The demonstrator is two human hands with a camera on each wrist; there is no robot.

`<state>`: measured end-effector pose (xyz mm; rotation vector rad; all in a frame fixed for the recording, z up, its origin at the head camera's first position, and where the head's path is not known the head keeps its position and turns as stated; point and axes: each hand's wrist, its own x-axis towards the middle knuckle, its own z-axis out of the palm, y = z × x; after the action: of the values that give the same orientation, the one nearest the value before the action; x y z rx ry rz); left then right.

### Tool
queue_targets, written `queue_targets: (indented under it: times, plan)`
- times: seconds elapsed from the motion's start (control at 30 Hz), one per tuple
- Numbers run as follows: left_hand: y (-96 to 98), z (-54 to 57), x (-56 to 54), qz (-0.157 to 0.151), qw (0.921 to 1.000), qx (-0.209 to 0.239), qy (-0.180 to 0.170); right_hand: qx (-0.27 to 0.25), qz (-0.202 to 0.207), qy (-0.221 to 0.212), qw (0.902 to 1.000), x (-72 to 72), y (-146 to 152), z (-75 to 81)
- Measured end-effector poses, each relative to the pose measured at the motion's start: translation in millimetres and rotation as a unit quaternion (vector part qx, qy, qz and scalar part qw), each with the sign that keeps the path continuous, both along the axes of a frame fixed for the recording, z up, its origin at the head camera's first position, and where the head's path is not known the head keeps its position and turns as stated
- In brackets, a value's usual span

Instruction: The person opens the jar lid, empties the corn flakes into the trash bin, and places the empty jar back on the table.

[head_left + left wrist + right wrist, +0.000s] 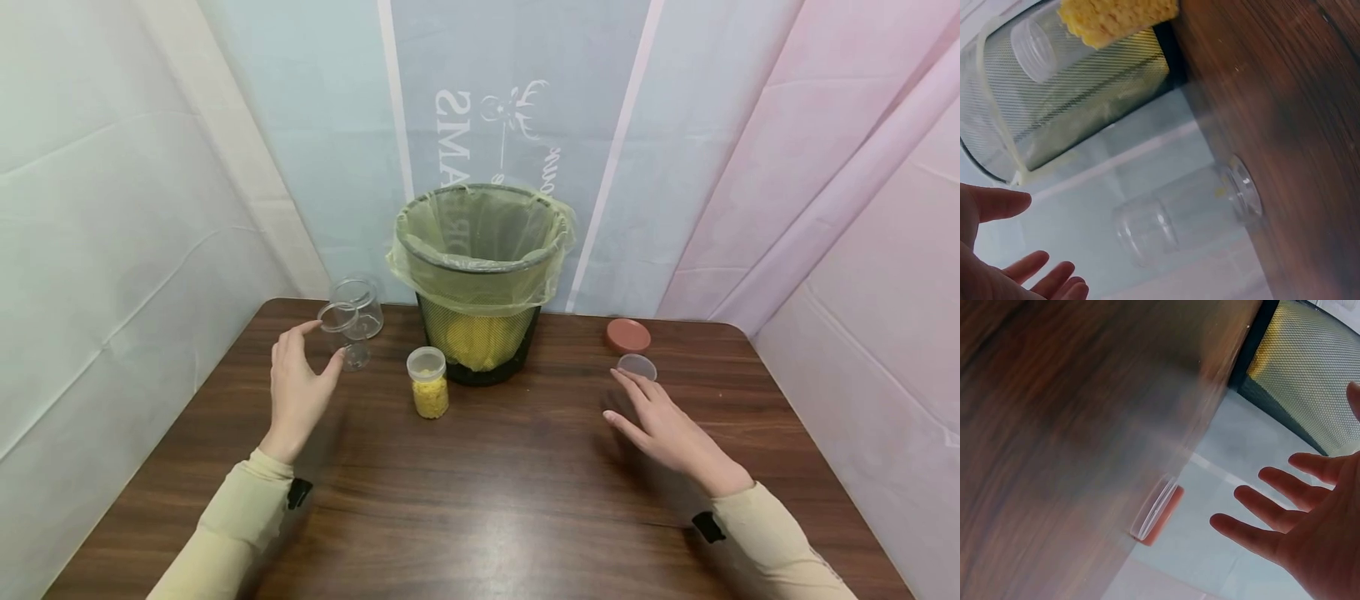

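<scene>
1. Clear jar (348,337): left of the mesh bin (480,332), its see-through outline blurring into a second clear jar (370,318).
2. Left hand (298,387): raised beside it, thumb and fingers parted, grasping nothing.
3. Right hand (671,427): fingers spread, released, partly hiding a clear lid (637,364); wrist view crops its thumb.

Bin (529,336) at rear of table (450,483), liner (498,293) over its rim. Filled jar (429,372) stands before bin. Left of both: near jar (346,337), far jar (369,314) behind it. Right of bin: near lid (638,367), far lid (628,335) behind it.
</scene>
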<state>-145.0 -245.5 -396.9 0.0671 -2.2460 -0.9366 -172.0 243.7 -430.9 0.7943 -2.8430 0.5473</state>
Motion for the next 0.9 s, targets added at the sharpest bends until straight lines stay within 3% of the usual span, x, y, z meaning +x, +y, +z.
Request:
queue_targets:
  times: [0.37, 0.9]
  plan:
    - [16.2, -1.7, 6.3, -0.023, 0.9996, -0.005, 0.015, -0.006, 0.021, 0.006, 0.9998, 1.4, -10.8, 0.6]
    - [28.3, -11.1, 6.9, -0.050, 0.9985, -0.004, -0.019, -0.009, 0.030, -0.008, 0.9995, 3.7, -33.5, 4.2]
